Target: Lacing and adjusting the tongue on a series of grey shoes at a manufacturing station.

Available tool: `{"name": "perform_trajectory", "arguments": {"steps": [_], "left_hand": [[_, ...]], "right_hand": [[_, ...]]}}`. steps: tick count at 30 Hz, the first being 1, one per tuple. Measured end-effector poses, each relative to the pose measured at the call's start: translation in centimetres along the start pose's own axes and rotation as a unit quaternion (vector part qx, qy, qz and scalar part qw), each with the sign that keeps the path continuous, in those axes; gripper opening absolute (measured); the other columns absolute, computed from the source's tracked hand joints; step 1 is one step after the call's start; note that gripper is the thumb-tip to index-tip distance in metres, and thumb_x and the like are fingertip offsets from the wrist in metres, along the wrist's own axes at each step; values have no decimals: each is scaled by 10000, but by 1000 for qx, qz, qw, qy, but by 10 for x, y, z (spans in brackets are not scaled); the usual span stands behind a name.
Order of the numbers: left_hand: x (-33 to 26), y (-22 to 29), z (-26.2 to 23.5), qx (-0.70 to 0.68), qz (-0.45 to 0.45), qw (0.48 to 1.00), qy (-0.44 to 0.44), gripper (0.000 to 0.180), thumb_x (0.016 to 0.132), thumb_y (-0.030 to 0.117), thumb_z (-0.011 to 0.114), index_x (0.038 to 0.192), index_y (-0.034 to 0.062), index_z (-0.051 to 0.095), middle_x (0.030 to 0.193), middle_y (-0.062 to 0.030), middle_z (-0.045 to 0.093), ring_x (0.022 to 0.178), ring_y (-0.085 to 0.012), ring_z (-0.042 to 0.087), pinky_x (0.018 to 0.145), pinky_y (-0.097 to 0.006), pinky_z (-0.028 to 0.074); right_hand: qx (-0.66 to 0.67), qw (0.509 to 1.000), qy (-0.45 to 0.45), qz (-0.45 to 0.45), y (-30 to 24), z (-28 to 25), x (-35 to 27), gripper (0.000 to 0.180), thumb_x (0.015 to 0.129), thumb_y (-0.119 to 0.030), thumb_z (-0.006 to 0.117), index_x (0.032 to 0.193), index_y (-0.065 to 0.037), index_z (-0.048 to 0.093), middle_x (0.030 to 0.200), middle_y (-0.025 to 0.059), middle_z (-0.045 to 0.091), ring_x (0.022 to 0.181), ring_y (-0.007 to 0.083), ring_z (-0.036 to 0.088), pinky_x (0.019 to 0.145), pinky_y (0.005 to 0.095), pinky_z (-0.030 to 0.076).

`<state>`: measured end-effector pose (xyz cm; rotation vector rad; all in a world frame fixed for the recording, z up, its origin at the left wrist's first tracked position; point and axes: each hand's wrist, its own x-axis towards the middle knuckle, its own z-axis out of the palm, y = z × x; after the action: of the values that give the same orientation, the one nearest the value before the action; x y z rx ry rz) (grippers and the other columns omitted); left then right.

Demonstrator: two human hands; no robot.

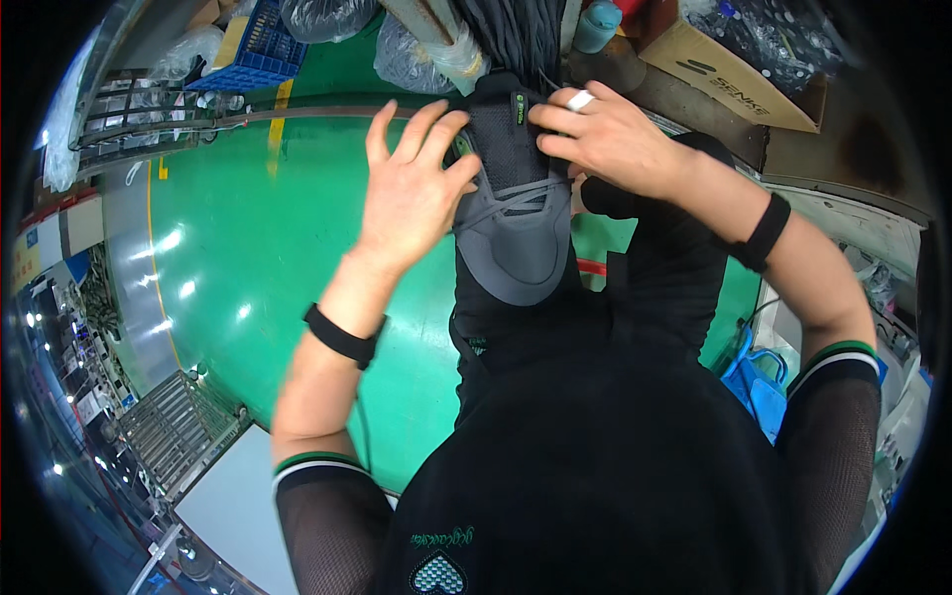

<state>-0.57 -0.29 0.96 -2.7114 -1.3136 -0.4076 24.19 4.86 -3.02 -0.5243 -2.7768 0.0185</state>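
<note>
A grey and black shoe upper with a mesh tongue and grey laces sits between my two hands, above my black shirt. My left hand presses against its left side with the fingers spread upward. My right hand, with a white band on one finger, grips the top right of the upper near the tongue. Both wrists wear black bands. A bundle of dark uppers hangs just beyond the shoe.
A green floor spreads below to the left. A blue crate and clear plastic bags lie at the top. A cardboard box stands top right. A metal rack and a blue bag flank me.
</note>
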Motion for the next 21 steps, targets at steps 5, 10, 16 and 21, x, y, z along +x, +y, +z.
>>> {"name": "perform_trajectory", "arguments": {"steps": [5, 10, 16, 21], "left_hand": [[20, -39, 11, -103, 119, 955, -252, 193, 630, 157, 774, 782, 99, 670, 897, -32, 550, 976, -234, 508, 876, -397, 399], [26, -50, 20, -239, 66, 914, -320, 128, 693, 166, 759, 794, 106, 707, 807, -45, 520, 960, -238, 471, 853, -353, 396], [18, -31, 27, -623, -363, 688, -83, 213, 908, 224, 636, 823, 28, 625, 857, 10, 512, 941, -103, 479, 883, -278, 356], [28, -5, -10, -62, -34, 995, -66, 221, 747, 251, 757, 762, 50, 668, 892, -23, 572, 996, -200, 530, 937, -390, 353]], "right_hand": [[64, 981, -176, -54, 11, 14, 31, 190, 654, -215, 746, 792, -110, 668, 886, -13, 561, 967, 197, 540, 799, 340, 398], [218, 950, -185, 126, 6, 17, 14, 201, 731, -256, 731, 705, -65, 673, 855, 21, 527, 928, 227, 518, 775, 380, 406], [215, 945, -95, 227, -17, 36, 14, 193, 846, -183, 652, 709, -48, 669, 804, 55, 525, 876, 235, 509, 788, 373, 404], [245, 913, 114, 305, -47, 32, 21, 183, 813, -221, 666, 696, -80, 658, 854, 63, 558, 928, 273, 522, 779, 397, 392]]}}
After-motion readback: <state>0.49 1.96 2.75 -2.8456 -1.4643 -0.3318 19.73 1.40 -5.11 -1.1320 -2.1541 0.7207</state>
